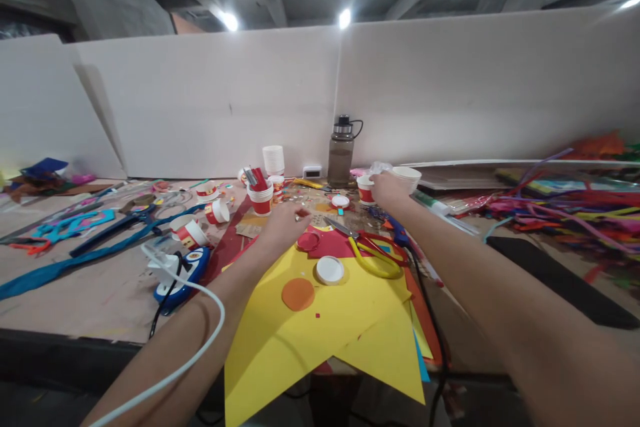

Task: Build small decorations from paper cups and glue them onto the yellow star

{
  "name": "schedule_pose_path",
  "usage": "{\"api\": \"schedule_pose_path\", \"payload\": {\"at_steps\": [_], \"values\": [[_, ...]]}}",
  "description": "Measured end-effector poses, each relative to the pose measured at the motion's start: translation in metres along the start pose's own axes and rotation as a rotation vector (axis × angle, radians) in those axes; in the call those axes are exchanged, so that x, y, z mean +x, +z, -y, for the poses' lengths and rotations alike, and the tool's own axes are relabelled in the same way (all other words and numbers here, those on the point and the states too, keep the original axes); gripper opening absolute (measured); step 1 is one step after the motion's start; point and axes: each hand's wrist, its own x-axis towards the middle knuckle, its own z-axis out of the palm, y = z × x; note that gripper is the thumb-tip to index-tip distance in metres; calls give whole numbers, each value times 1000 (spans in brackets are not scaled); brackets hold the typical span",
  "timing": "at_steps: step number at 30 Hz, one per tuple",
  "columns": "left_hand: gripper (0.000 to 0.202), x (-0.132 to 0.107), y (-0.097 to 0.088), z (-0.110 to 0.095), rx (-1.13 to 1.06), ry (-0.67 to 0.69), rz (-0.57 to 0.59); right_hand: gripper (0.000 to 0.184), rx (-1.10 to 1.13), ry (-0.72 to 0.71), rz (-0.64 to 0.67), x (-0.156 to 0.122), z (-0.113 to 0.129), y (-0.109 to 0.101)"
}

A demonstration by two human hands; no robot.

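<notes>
My right hand (391, 191) reaches to the back of the table, its fingers closed at the rim of a red and white paper cup (366, 191). White paper bowls (407, 177) and a crumpled clear plastic piece (381, 167) sit just behind it. Above the yellow paper, my left hand (287, 223) has curled fingers, with a small pale thing at the fingertips that I cannot make out. Near it lie a red ring-shaped piece (309, 241), a white round lid (330, 270), an orange paper disc (299, 294) and scissors (376, 255) with red and yellow handles.
Yellow paper sheets (320, 337) overhang the front edge. A paper cup with pens (261, 199), a grey bottle (341, 153) and a blue power strip (186, 278) stand around. A white cable (213, 333) crosses my left forearm. Colourful pipe cleaners (565, 203) pile up at right.
</notes>
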Motion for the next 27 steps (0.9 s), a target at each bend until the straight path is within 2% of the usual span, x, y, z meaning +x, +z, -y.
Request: {"api": "schedule_pose_path", "payload": {"at_steps": [3,7,9,11,13,15,17,18,22,25,27], "values": [[12,-2,1,-2,-52,16,-8,29,-42,-21,-9,2,-1,0],[17,-2,3,-5,-97,-22,-2,32,-52,-117,-116,-15,8,-15],[32,-2,5,-6,-114,-15,-35,30,-33,-198,-174,-35,17,-26],[57,-3,7,-5,-141,35,-100,29,37,-394,-309,-61,30,-37],[79,-4,9,-5,-191,136,-162,29,85,-544,-399,-91,44,-47],[90,-6,11,-4,-216,296,-223,27,117,-633,-472,-118,56,-53],[87,-8,12,-4,-210,438,-253,24,167,-700,-503,-139,65,-54],[81,-8,12,-5,-216,467,-248,23,207,-721,-500,-146,68,-53],[57,-11,12,-7,-263,401,-207,20,522,-815,-467,-156,68,-48],[57,-11,15,-7,-217,404,-249,22,743,-771,-515,-156,62,-49],[56,-12,18,-6,-211,429,-207,21,802,-694,-549,-154,58,-49]]}}
